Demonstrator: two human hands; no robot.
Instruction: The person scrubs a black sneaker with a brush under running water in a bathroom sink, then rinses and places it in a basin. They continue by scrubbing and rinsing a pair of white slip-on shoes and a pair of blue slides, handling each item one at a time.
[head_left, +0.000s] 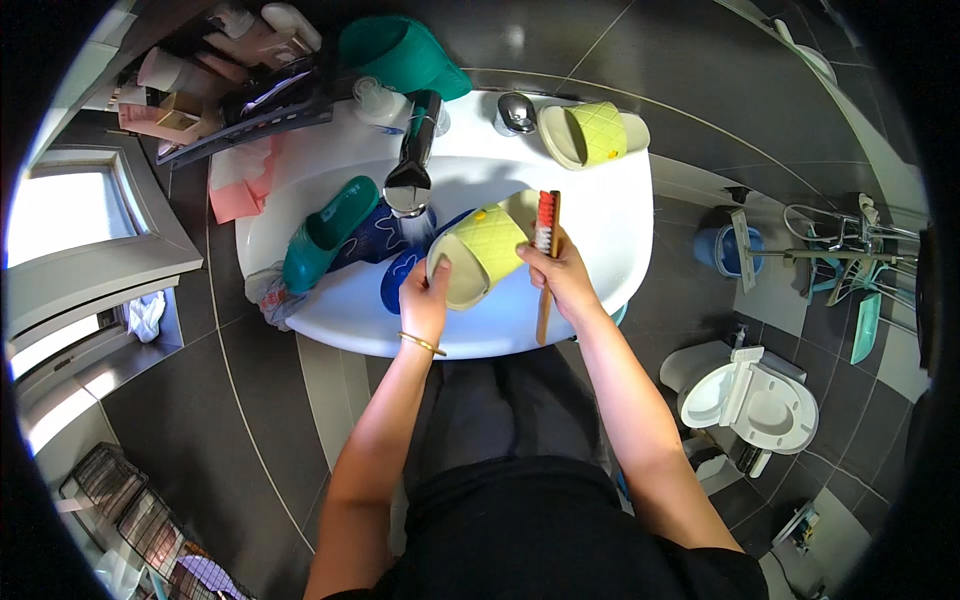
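Note:
My left hand (426, 294) grips the toe end of a slide slipper (491, 247) with a quilted yellow strap and a cream sole. I hold it over the white washbasin (611, 247). In my right hand (562, 277) is a wooden-handled brush (545, 300), its red and white bristles upright beside the slipper's strap. Water pours from the chrome faucet (409, 187) just left of the slipper. Blue slippers (401, 274) with white outlines lie in the basin, partly hidden behind the yellow one. A green slipper (330, 232) leans at the basin's left side.
A second yellow slipper (596, 135) rests on the basin's back right ledge. Behind the faucet stand a green plastic container (397, 56) and a pump bottle (381, 103). A rack of toiletries (244, 112) juts in at left. A grey cloth (268, 298) drapes over the left rim.

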